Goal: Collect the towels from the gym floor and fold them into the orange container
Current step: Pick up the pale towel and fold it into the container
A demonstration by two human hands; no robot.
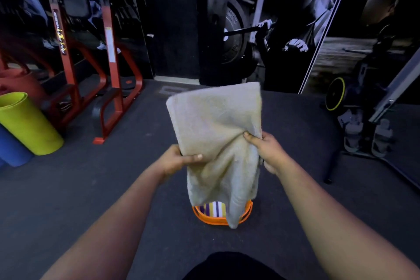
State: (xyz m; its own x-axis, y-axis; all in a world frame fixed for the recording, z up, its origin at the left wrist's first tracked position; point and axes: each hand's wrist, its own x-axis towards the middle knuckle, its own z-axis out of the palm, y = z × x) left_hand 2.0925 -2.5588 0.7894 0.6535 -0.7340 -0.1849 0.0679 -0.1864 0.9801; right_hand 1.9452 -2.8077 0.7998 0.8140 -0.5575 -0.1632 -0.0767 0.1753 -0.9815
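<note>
I hold a beige towel (pixel 216 125) in the air with both hands, folded over so its upper part stands up and its lower corner hangs down. My left hand (pixel 179 160) pinches its left edge; my right hand (pixel 267 148) grips its right side. Directly under the towel, on the dark floor, stands the orange container (pixel 211 219). A striped purple, white and yellow towel (pixel 214 209) lies inside it. The hanging tip of the beige towel covers the container's right front rim.
A red steel rack (pixel 111 70) stands at the back left. Rolled green mat (pixel 29 123) and blue mat (pixel 11 150) lie at the left. A machine with a yellow-rimmed wheel (pixel 336 93) and its dark floor legs occupy the right.
</note>
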